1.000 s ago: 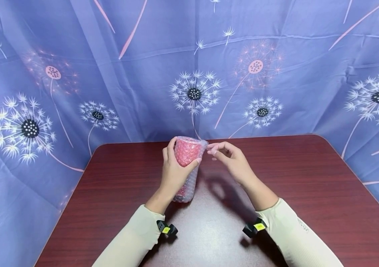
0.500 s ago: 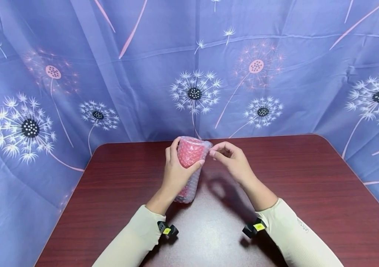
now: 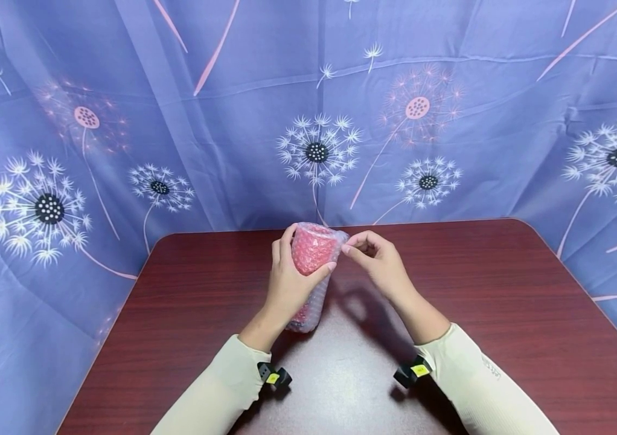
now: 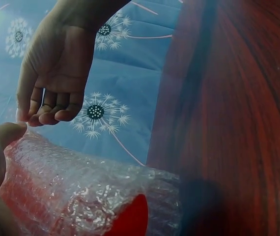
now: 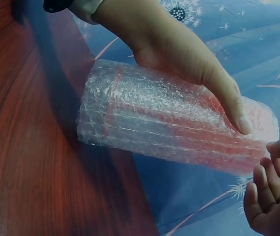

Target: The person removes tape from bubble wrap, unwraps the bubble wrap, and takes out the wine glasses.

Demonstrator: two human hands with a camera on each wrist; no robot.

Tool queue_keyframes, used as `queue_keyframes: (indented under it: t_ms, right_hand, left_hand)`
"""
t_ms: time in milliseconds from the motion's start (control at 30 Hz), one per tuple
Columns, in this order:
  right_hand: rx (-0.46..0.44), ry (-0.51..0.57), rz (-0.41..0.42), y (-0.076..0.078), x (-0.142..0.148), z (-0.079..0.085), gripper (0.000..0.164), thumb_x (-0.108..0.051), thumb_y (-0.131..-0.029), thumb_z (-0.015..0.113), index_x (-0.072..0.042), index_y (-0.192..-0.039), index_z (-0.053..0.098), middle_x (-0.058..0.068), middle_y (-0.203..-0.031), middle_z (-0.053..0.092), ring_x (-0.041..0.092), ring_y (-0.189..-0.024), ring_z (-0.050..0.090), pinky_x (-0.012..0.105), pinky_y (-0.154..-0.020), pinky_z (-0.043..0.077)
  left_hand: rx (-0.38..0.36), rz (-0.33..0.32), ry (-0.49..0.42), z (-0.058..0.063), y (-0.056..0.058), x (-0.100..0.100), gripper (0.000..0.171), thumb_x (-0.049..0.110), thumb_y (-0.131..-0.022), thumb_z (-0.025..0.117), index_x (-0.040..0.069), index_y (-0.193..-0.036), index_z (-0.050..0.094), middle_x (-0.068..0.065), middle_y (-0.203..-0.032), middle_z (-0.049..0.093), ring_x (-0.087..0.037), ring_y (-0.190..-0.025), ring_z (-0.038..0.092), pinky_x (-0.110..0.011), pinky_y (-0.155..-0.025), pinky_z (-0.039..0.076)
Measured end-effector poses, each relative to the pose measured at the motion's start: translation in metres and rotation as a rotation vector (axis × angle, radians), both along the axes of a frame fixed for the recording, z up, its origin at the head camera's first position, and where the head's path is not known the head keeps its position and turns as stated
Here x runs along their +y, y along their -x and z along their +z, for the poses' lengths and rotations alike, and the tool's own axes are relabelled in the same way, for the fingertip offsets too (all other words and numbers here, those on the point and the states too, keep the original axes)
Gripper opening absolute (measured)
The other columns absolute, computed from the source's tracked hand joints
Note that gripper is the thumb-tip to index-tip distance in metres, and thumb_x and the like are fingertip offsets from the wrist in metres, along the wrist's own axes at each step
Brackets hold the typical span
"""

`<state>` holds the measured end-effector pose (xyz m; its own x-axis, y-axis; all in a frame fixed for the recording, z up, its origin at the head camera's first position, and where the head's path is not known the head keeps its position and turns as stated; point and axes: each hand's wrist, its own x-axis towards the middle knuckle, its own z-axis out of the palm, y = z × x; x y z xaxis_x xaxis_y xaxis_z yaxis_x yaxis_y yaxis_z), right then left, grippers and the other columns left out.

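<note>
A red, roughly cylindrical object wrapped in clear bubble wrap [image 3: 313, 251] stands near the middle of the table, leaning slightly. My left hand [image 3: 292, 281] grips it around its upper part, thumb across the near side and fingers behind. At the wrap's top right corner, my right hand [image 3: 376, 260] pinches the plastic edge between thumb and index finger, its other fingers loosely curled. In the right wrist view the bubble wrap [image 5: 169, 123] runs along the whole length of the object. The left wrist view shows bare red surface at an opening in the bubble wrap [image 4: 81, 182].
The dark red wooden table [image 3: 504, 302] has rounded far corners. A blue-purple cloth with dandelion prints [image 3: 232, 121] hangs behind it and along both sides. Black wrist cameras are strapped over the light sleeves [image 3: 221, 374].
The wrapped object and my left hand have shifted slightly to the right, toward my right hand. The right hand's thumb and index finger have closed on the wrap's corner.
</note>
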<state>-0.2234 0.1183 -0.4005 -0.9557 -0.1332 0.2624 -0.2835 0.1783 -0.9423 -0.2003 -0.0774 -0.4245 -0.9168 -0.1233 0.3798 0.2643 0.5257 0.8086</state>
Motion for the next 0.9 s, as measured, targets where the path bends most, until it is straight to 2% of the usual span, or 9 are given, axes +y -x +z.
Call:
queue_keyframes:
  t_ms: [267,367,500,700,800,900]
  right_hand:
    - [0.008,-0.043,-0.065,-0.0025,-0.0014,0.0008,0.024,-0.022,-0.091,0.075,-0.004,-0.092,0.060,-0.003,-0.078,0.056,0.008,-0.069,0.048,0.022,-0.062,0.042]
    - [0.022,-0.053,-0.039,-0.0028,-0.0023,0.0009,0.020,-0.020,-0.094,0.072,-0.003,-0.093,0.062,0.003,-0.079,0.059,0.009,-0.070,0.053,0.021,-0.064,0.044]
    - [0.030,-0.069,0.010,-0.0033,-0.0036,0.0015,0.016,-0.020,-0.096,0.069,-0.005,-0.102,0.066,0.009,-0.087,0.067,0.014,-0.078,0.061,0.022,-0.069,0.049]
    - [0.024,-0.072,0.019,-0.0033,-0.0038,0.0008,0.020,-0.021,-0.095,0.071,-0.004,-0.104,0.065,0.013,-0.093,0.068,0.015,-0.080,0.061,0.022,-0.070,0.049]
    - [0.033,-0.047,0.024,-0.0027,-0.0037,0.0001,0.018,-0.017,-0.098,0.067,0.000,-0.104,0.065,0.018,-0.093,0.067,0.011,-0.082,0.063,0.020,-0.075,0.051]
    - [0.045,-0.032,0.018,-0.0021,-0.0029,-0.0005,0.016,-0.013,-0.100,0.063,0.002,-0.104,0.065,0.014,-0.090,0.067,0.006,-0.082,0.064,0.019,-0.079,0.052]
  left_hand:
    - [0.000,-0.001,-0.002,-0.0024,0.0007,0.0004,0.102,0.051,-0.073,0.088,0.035,-0.155,0.030,-0.007,-0.132,0.046,-0.029,-0.112,0.061,-0.047,-0.092,0.054]
    - [-0.009,0.000,-0.002,-0.0019,0.0007,0.0002,0.102,0.051,-0.073,0.088,0.035,-0.155,0.029,-0.008,-0.133,0.045,-0.029,-0.113,0.060,-0.047,-0.092,0.054]
    - [-0.017,0.001,-0.002,-0.0007,0.0008,-0.0003,0.103,0.052,-0.073,0.087,0.035,-0.155,0.028,-0.008,-0.134,0.044,-0.029,-0.114,0.060,-0.047,-0.093,0.054]
    - [-0.027,-0.034,-0.011,-0.0012,0.0005,-0.0008,0.103,0.054,-0.074,0.086,0.039,-0.156,0.025,-0.006,-0.136,0.042,-0.027,-0.116,0.058,-0.046,-0.096,0.053]
    - [-0.028,-0.053,-0.015,-0.0011,0.0005,-0.0011,0.100,0.049,-0.077,0.085,0.039,-0.156,0.025,-0.006,-0.137,0.042,-0.027,-0.116,0.058,-0.046,-0.097,0.053]
    - [-0.015,-0.076,-0.017,-0.0003,0.0009,-0.0017,0.097,0.038,-0.078,0.084,0.035,-0.156,0.026,-0.009,-0.138,0.043,-0.030,-0.119,0.057,-0.048,-0.099,0.052]
